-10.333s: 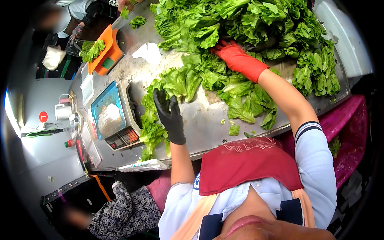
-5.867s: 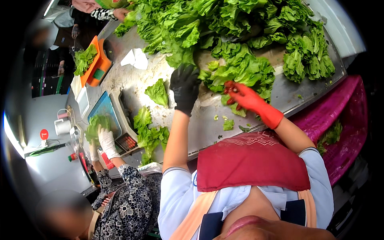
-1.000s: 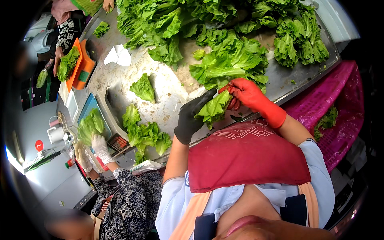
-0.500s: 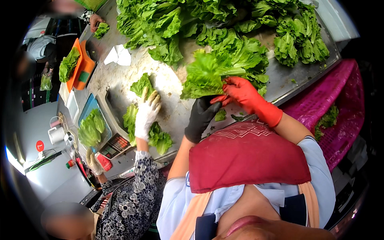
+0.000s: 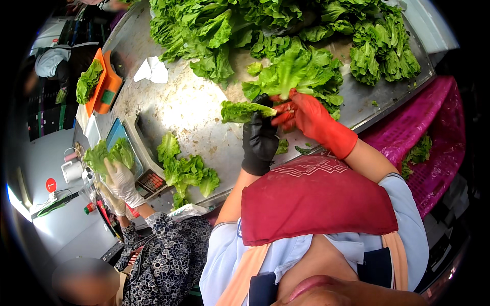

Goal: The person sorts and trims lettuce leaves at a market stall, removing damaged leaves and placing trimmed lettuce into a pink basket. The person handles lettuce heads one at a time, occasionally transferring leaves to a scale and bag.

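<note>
My left hand (image 5: 259, 137), in a black glove, is closed on a small green lettuce leaf (image 5: 240, 111) lying sideways, its pale stem end pointing to the right. Beside it my right hand (image 5: 311, 122), in a red glove, has its fingers curled at the pale stem of a larger lettuce (image 5: 287, 76). That lettuce fans out away from me, against the pile behind. The red fingertips are close to the small leaf's stem end; whether they touch it is hard to see.
A big lettuce heap (image 5: 204, 30) covers the far side of the metal table (image 5: 199, 127). Loose leaves (image 5: 186, 173) lie at left, near a scale (image 5: 148, 153). A co-worker's gloved hands (image 5: 120, 183) hold lettuce there. Beyond are orange trays (image 5: 104, 86); a magenta-lined basket (image 5: 423, 143) stands right.
My left hand has lifted slightly and now holds a small leaf sideways. The lettuce in front of me has shifted right. The co-worker's hand has left the loose leaves for the scale.
</note>
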